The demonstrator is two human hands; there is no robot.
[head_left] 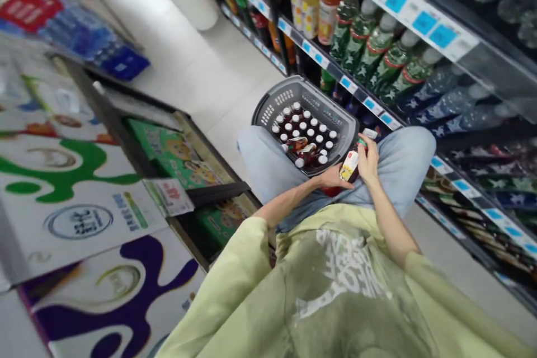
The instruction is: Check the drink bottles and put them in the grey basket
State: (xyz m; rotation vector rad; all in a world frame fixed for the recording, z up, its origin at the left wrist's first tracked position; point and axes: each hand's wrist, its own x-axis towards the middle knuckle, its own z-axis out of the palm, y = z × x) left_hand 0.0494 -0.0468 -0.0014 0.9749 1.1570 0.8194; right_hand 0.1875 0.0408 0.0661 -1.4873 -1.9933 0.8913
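Note:
My left hand (333,175) is wrapped round a small dark bottle (349,166) with a white and yellow label, held tilted over my lap. My right hand (368,162) is beside it, fingers closed around a small green and red item (362,144) whose kind I cannot make out. Just past those fingers is a whitish object (370,133), partly hidden. Between my knees stands a grey plastic shopping basket (268,102). Inside are several dark bottles with white caps (310,132), mostly upright; a couple with labels showing lie tilted near the front.
Drink shelves (335,70) with green soda bottles (375,47) run close along my right. On my left are stacked cartons (84,207) and a dark display rack (213,194). White buckets (197,3) stand on the pale floor (184,61) ahead.

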